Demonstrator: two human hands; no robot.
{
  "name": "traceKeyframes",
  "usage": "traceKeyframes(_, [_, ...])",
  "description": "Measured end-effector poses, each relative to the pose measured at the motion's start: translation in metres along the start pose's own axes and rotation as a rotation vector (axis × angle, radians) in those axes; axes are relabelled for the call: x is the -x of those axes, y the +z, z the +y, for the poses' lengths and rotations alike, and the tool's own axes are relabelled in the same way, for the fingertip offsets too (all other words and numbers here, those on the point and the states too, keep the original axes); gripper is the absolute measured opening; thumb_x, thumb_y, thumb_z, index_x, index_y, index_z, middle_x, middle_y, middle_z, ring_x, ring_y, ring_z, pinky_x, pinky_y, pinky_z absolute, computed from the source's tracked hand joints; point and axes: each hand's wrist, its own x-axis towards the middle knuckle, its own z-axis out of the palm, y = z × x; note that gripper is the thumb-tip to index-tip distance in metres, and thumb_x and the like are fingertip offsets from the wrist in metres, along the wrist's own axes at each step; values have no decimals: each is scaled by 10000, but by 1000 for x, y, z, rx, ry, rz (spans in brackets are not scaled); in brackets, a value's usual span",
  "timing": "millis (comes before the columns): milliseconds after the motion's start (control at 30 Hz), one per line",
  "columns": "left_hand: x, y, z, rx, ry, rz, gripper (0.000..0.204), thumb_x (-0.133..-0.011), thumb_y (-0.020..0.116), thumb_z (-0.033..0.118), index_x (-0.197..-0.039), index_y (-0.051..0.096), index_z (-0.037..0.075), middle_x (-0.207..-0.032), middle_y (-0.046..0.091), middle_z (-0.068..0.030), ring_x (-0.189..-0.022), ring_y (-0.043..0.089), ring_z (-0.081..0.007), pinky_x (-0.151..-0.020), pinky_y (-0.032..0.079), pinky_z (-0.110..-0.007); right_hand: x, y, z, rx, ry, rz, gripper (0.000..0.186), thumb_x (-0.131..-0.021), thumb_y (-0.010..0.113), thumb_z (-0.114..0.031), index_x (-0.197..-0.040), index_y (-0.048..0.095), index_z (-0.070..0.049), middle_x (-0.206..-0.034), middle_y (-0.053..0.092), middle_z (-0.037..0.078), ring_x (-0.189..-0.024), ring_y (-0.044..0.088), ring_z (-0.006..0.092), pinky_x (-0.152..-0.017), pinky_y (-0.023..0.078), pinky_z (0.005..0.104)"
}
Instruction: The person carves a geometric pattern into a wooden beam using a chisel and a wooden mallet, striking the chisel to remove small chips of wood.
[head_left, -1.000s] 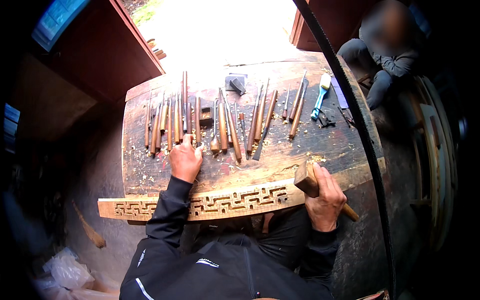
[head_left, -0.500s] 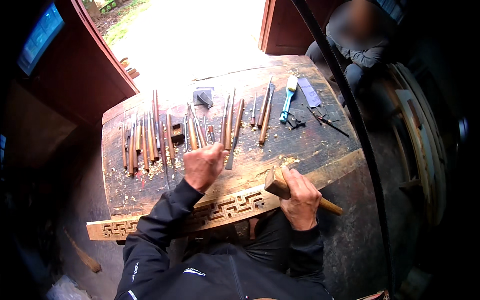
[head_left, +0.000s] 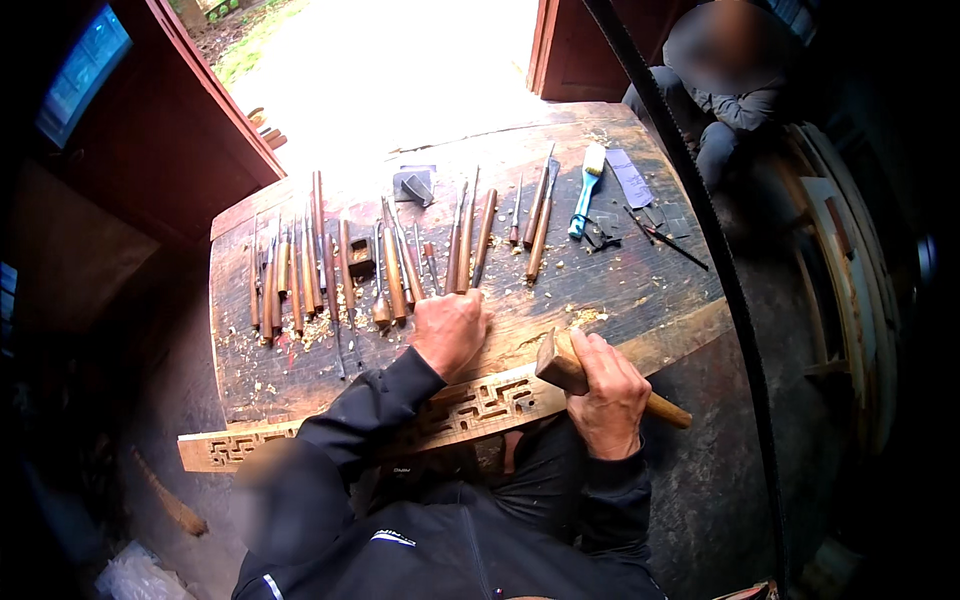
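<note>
At the near edge of the scarred wooden workbench (head_left: 300, 385), the left hand (head_left: 452, 330) has drawn back from the chisel row (head_left: 390, 275) at twelve o'clock, fingers curled, contents hidden. The right hand (head_left: 607, 395) stays clamped on the wooden mallet (head_left: 572, 372), just above the pale fretwork carved strip (head_left: 470, 408), so carving looks about to resume.

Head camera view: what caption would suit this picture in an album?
Right hand grips a wooden mallet over a fretwork-carved strip while the left hand rests among chisels.
</note>
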Motion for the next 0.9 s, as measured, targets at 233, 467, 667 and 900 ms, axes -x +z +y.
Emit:
traceKeyframes(233, [14, -3, -27, 96, -77, 115, 152, -1036, 863, 305, -932, 846, 196, -648, 761, 6, -506, 678, -112, -504, 527, -331, 7, 8, 9, -28, 103, -40, 599, -793, 870, -20, -1380, 773, -93, -1269, 814, 173, -1111, 804, 394, -950, 648, 468])
traceKeyframes(467, [39, -29, -34, 63, -170, -26, 207, -941, 907, 362, -999, 819, 184, -744, 776, -106, -727, 797, -335, -684, 603, -496, 4, 2, 6, -66, 106, -68, 614, -782, 860, -1, -1384, 771, -85, -1272, 816, 187, -1145, 802, 395, -980, 649, 463])
traceKeyframes(667, [42, -18, -23, 96, -170, -19, 189, -921, 930, 368, -999, 844, 218, -757, 784, -76, -753, 803, -301, -682, 603, -456, 4, 6, 6, -63, 131, -84, 617, -775, 860, 1, -1381, 773, -80, -1273, 816, 194, -1151, 801, 399, -985, 648, 464])
traceKeyframes(900, [45, -20, -26, 130, -110, 34, 141, -914, 923, 324, -1014, 863, 244, -766, 794, -69, -738, 803, -295, -657, 600, -425, -6, -3, -4, -100, 84, -45, 415, -854, 752, 47, -1266, 772, -3, -1169, 799, 223, -1037, 781, 456, -903, 634, 497])
